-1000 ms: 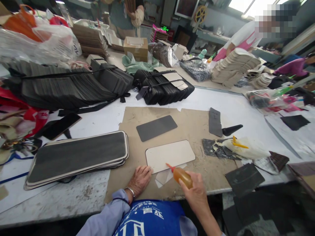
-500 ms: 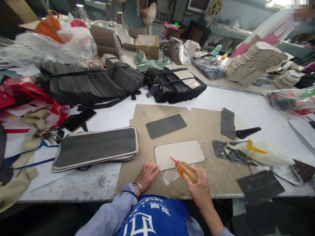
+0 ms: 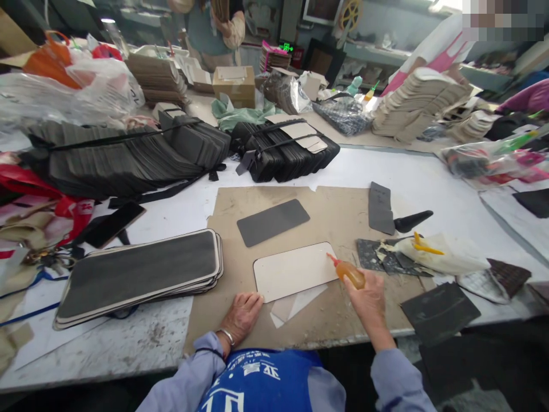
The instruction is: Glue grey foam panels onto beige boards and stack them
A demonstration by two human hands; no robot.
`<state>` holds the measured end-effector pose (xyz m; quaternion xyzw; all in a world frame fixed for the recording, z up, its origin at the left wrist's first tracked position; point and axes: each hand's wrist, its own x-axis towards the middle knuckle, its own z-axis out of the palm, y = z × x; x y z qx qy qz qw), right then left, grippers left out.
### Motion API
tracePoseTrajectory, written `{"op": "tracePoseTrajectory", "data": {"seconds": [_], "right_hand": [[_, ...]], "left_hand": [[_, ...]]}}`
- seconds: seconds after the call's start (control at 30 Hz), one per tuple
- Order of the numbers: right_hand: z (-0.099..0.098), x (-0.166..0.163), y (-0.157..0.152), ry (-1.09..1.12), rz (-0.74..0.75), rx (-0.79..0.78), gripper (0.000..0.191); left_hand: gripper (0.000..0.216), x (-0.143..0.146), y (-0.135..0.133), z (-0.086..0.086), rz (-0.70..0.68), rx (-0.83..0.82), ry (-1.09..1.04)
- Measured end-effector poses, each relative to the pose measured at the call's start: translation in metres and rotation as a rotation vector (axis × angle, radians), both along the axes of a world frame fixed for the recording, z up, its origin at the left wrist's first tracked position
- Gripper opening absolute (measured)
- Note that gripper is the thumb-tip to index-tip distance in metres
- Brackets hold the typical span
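A cream rectangular panel (image 3: 295,269) with rounded corners and a dark edge lies on the brown board. At its lower left corner, my left hand (image 3: 243,316) rests low on the board, its fingers drawn together and the fingertips holding the panel's edge. My right hand (image 3: 369,297) is wrapped around a squeeze glue bottle (image 3: 350,274) of amber liquid. The bottle's red nozzle points left, over the panel's upper right part; whether it touches cannot be made out. Behind the panel lies a smaller dark grey piece (image 3: 273,222). Translucent scraps (image 3: 295,306) stick out under the panel's near edge.
At left is a stack of grey-faced panels (image 3: 141,274). Bundled dark panels (image 3: 285,150) stand behind the brown board (image 3: 343,209). To the right are a black-handled tool (image 3: 412,221), a whitish bag with a yellow tip (image 3: 446,254) and a dark sheet (image 3: 441,312). Other people stand beyond.
My right hand has carried the glue bottle rightward over the panel, from near its middle toward its upper right end. My left hand stays at the lower left corner. The whole view has shifted slightly.
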<state>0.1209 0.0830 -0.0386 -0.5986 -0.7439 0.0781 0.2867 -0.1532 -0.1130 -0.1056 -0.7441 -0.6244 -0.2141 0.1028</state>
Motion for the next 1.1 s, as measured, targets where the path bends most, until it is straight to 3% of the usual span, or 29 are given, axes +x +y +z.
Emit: {"op": "tracePoseTrajectory", "data": {"seconds": [0.13,0.33,0.47,0.57,0.67,0.73,0.8,0.9,1.03,1.1], "right_hand": [[0.0,0.019,0.003,-0.038,-0.043,0.0,0.039],[0.003,0.013,-0.057,0.011,0.148,-0.053,0.033],[0.006,-0.011,-0.094,0.213,0.224,-0.259,0.029],[0.008,-0.023,-0.101,0.527,0.153,-0.564,0.033],[0.01,-0.018,-0.096,1.007,0.059,-0.969,0.043],[0.007,-0.008,-0.087,1.254,0.023,-1.115,0.046],[0.002,0.005,-0.075,1.361,0.013,-1.143,0.049],[-0.007,0.021,-0.052,1.353,0.052,-1.126,0.054],[-0.008,0.034,-0.014,1.232,0.089,-1.109,0.059],[-0.008,0.038,0.007,1.168,0.052,-1.022,0.064]], "left_hand": [[0.031,0.001,0.0,0.001,0.002,0.007,0.008],[0.03,0.002,0.0,0.003,0.012,-0.008,0.019],[0.029,0.001,0.0,0.001,0.005,0.01,0.033],[0.034,0.002,0.0,-0.001,0.006,0.02,0.023],[0.037,0.004,-0.004,0.002,0.033,-0.011,-0.006],[0.036,0.007,-0.007,0.007,0.05,-0.037,-0.037],[0.034,0.009,-0.008,0.014,0.083,-0.04,-0.075],[0.028,0.011,0.006,0.024,0.198,-0.009,-0.11],[0.019,-0.004,0.059,0.03,0.333,-0.024,-0.058],[0.018,-0.019,0.094,0.03,0.38,-0.043,-0.034]]}}
